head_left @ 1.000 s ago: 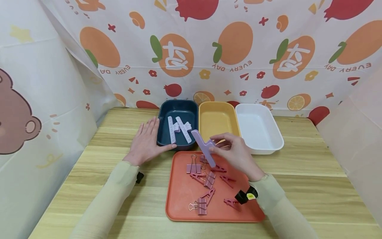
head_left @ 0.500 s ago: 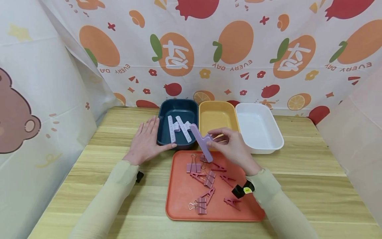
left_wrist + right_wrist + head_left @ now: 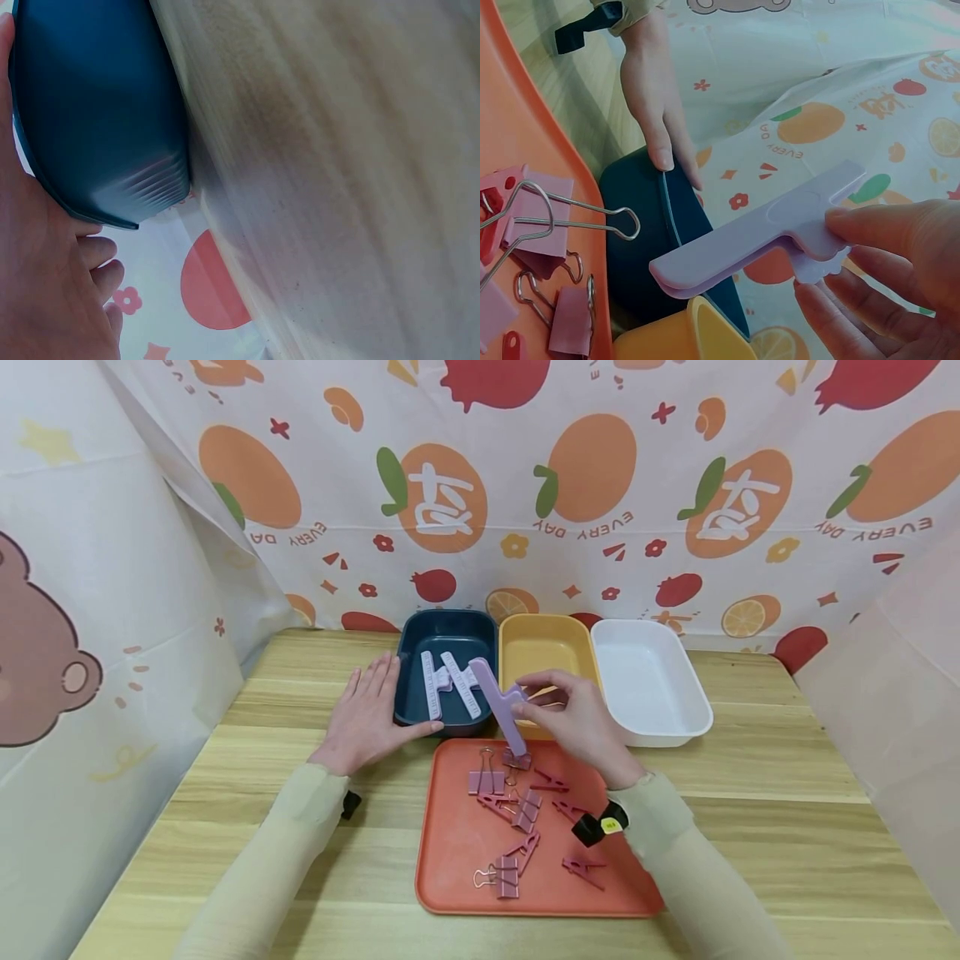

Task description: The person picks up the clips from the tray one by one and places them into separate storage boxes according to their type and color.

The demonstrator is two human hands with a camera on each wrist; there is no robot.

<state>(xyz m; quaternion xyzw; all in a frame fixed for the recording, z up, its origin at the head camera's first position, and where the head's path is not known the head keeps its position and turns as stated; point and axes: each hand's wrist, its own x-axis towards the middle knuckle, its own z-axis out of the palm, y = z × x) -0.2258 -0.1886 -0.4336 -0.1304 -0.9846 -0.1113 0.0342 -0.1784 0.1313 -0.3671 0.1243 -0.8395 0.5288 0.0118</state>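
Between thumb and fingers my right hand (image 3: 576,718) pinches a lilac bag clip (image 3: 498,706) by its handle. The clip slants over the front of the yellow bin, near the dark blue bin's right rim; in the right wrist view the long clip (image 3: 757,232) shows side-on. My left hand (image 3: 367,714) rests with spread, straight fingers along the left rim of the dark blue bin (image 3: 450,623), its thumb at the front corner. In the left wrist view that hand (image 3: 45,270) lies against the bin's wall (image 3: 101,112). Two pale lilac clips (image 3: 432,687) with ruler marks lie inside.
An orange tray (image 3: 457,852) in front holds pink binder clips (image 3: 507,877) and small red clothespins (image 3: 582,871). Right of the blue bin stand a yellow bin (image 3: 547,647) and a white bin (image 3: 652,681). A printed cloth (image 3: 517,477) hangs behind the wooden table (image 3: 787,827).
My right hand has carried the lilac bag clip up and left, from over the tray toward the dark blue bin. The left hand stays in place.
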